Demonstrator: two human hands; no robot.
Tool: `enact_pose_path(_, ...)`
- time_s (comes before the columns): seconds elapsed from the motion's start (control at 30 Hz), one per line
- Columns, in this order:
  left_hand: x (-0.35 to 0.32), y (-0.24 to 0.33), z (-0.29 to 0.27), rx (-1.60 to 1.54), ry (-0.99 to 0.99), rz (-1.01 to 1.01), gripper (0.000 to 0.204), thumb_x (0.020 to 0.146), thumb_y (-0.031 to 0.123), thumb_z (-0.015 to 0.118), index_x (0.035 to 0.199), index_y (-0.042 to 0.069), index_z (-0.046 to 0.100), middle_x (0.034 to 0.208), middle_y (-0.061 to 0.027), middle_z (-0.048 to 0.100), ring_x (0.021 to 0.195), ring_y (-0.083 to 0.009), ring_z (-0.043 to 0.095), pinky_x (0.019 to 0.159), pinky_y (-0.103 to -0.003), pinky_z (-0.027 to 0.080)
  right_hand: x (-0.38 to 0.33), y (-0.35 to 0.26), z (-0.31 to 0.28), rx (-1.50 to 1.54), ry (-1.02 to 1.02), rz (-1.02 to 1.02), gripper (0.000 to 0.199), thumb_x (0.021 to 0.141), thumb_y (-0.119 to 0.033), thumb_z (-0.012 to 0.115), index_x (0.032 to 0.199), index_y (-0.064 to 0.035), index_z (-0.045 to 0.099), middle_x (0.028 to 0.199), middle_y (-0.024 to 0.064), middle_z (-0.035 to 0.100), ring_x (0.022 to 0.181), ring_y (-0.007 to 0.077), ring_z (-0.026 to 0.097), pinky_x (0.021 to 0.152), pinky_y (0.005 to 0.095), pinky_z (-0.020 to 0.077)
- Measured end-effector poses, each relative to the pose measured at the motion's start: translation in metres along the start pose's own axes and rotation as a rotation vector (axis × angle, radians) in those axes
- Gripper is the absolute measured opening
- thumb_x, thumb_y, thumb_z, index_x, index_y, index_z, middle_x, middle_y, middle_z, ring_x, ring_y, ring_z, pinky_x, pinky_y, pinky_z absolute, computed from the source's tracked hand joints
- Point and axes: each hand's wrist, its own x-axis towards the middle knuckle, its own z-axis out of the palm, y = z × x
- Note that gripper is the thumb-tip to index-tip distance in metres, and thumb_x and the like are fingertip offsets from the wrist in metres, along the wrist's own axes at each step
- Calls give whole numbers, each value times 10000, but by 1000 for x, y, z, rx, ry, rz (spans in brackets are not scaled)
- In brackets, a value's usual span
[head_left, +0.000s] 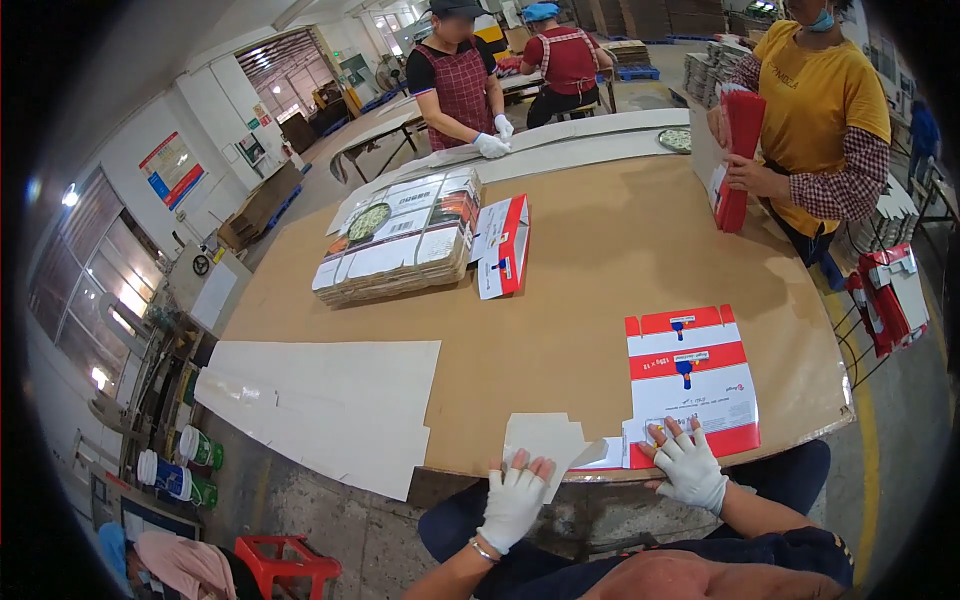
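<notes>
A flat red-and-white carton blank (690, 385) lies printed side up near the table's front edge. My right hand (688, 470), in a white fingerless glove, rests flat on its lower part with the fingers spread. A plain greyish cardboard flap (540, 440) lies to the left of the blank; whether the two are joined, I cannot tell. My left hand (514, 505), gloved the same way, touches the flap's lower left edge with its fingertips, fingers apart. Neither hand is closed around anything.
A strapped stack of printed cartons (400, 235) stands farther back, beside a folded red-and-white carton (503, 247). A large white sheet (330, 400) overhangs the table's left front edge. Across the brown tabletop (560, 330), one person holds red cartons (738, 160); another wears white gloves.
</notes>
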Motion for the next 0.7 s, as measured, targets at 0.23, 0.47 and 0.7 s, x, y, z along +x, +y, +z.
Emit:
enact_pose_path(0.23,4,-37,-6,-225,-25,-34,428,768,164,664,1194,149,622,1016,-48,631,1153,-241,546,1050,-539,318,2,2,4,16,14,2,732,808,-543,621,1407,-166,435,1490,117,383,1391,356,314,1073,669,199)
enact_pose_path(0.47,5,-14,37,-887,355,-675,1002,763,152,780,1507,27,120,1478,-204,262,1374,-352,276,1105,-440,288,-6,-5,2,25,40,36,736,818,-566,593,1418,-177,421,1502,116,366,1393,357,310,1069,666,213)
enact_pose_path(0.7,34,12,62,-1730,579,-768,775,830,1,686,1453,5,224,1393,-134,402,1278,-226,398,1054,-376,367,-4,-5,11,17,24,7,754,823,-593,564,1440,-197,390,1522,108,331,1394,330,315,1072,642,232)
